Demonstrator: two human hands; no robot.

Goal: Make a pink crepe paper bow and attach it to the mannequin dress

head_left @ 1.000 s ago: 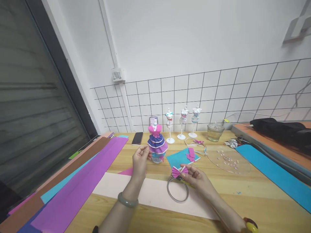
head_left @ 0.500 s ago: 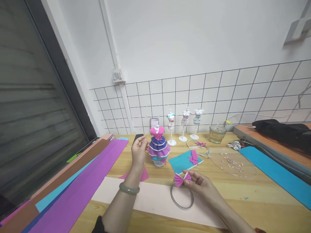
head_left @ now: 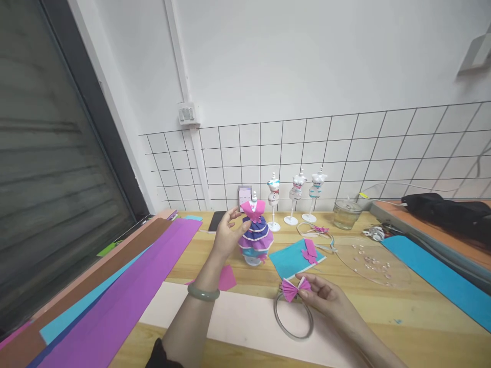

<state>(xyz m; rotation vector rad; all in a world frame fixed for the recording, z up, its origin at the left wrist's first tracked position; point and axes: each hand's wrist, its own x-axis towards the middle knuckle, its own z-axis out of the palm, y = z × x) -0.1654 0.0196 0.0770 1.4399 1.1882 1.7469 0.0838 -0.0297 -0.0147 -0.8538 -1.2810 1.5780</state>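
Note:
My right hand pinches a pink pleated paper bow between thumb and fingers. A thin grey ring, possibly a coil of wire, hangs below the bow; I cannot tell whether the two are joined. My left hand, fingers spread, is at the left side of a small dress form in a pink, blue and purple tiered paper dress. The fingertips overlap the dress in view, and whether they touch it I cannot tell. Under both arms lies a pale pink paper strip.
Several long coloured paper sheets lie at left. Three white dress forms stand behind, near a glass bowl. Blue paper with pink cut-outs and a clear round sheet bearing small gems lie at right. A phone is at the back.
My left hand has opened from a pinch and moved slightly right, toward the front of the dress. The right hand still holds the bow; the whole view has shifted a little.

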